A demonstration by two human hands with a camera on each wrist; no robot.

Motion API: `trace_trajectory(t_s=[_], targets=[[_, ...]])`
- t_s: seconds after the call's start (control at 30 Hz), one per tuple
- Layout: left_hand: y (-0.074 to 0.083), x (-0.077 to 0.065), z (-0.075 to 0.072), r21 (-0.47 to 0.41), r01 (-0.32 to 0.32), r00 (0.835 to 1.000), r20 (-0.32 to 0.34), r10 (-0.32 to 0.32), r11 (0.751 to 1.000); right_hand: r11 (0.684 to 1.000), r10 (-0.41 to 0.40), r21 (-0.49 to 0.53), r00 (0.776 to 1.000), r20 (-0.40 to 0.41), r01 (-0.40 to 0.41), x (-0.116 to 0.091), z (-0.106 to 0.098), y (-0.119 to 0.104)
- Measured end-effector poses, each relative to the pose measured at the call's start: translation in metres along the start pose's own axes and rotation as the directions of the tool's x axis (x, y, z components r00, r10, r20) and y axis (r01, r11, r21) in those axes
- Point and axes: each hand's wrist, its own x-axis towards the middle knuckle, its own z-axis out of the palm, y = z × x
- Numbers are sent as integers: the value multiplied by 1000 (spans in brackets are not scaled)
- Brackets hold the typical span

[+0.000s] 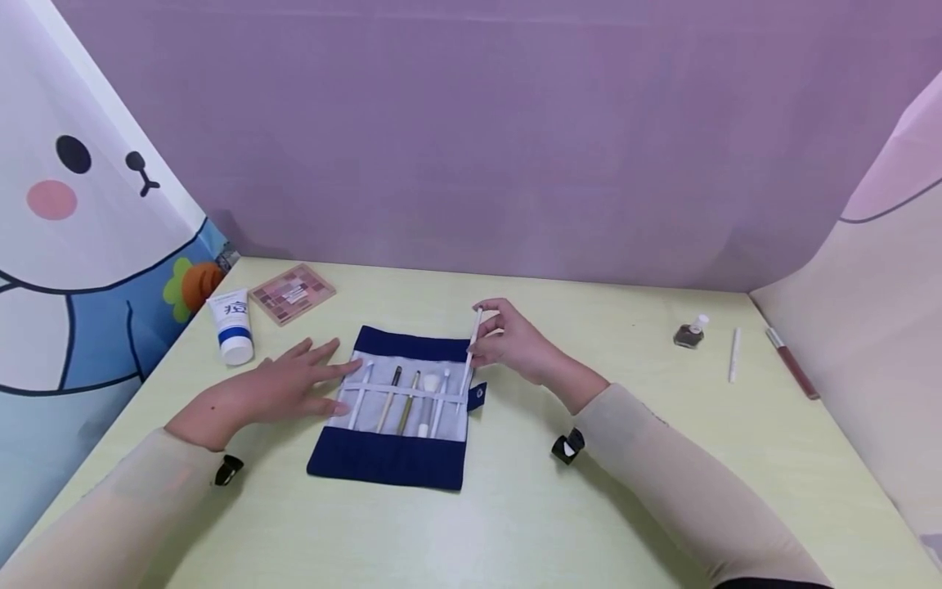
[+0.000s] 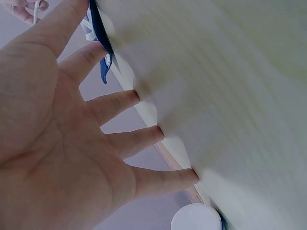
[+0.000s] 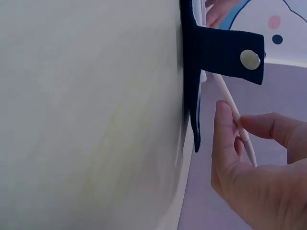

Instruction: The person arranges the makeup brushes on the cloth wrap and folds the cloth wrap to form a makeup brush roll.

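A navy roll-up brush case (image 1: 390,460) lies unrolled on the table, its pale inside facing up. Several slim tools sit under its elastic band, among them a thick white brush (image 1: 429,397) and an olive-handled one (image 1: 407,406). With spread, straight fingers my left hand (image 1: 275,388) rests on the case's left edge. At the right edge my right hand (image 1: 515,343) pinches a thin white stick (image 3: 230,98) between thumb and fingers. The stick stands tilted, its lower end at the rightmost part of the band; its tip type cannot be made out.
A white and blue tube (image 1: 234,327) and a pink palette (image 1: 293,293) lie at the back left. To the right are a small dark bottle (image 1: 689,334), another white stick (image 1: 734,356) and a brown-handled brush (image 1: 795,366). A snap tab (image 1: 477,396) juts from the case.
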Motion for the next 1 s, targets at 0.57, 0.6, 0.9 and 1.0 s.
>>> trace_trajectory(t_s=[0.57,0.6,0.9,1.0], targets=[[0,-1,-1,4,-5,1000,-12,5,1000,953,22,-302,992,122,16,-9,4,3],[0,-1,-1,3,-5,1000,-11,5,1000,947,21,-320,992,125,20,-9,4,4],[-1,0,1,0,-2,1000,0,2,1000,893,49,-449,982,181,38,-12,5,5],[-1,0,1,1,-4,1000,-5,4,1000,887,87,-462,974,211,21,-14,5,5]])
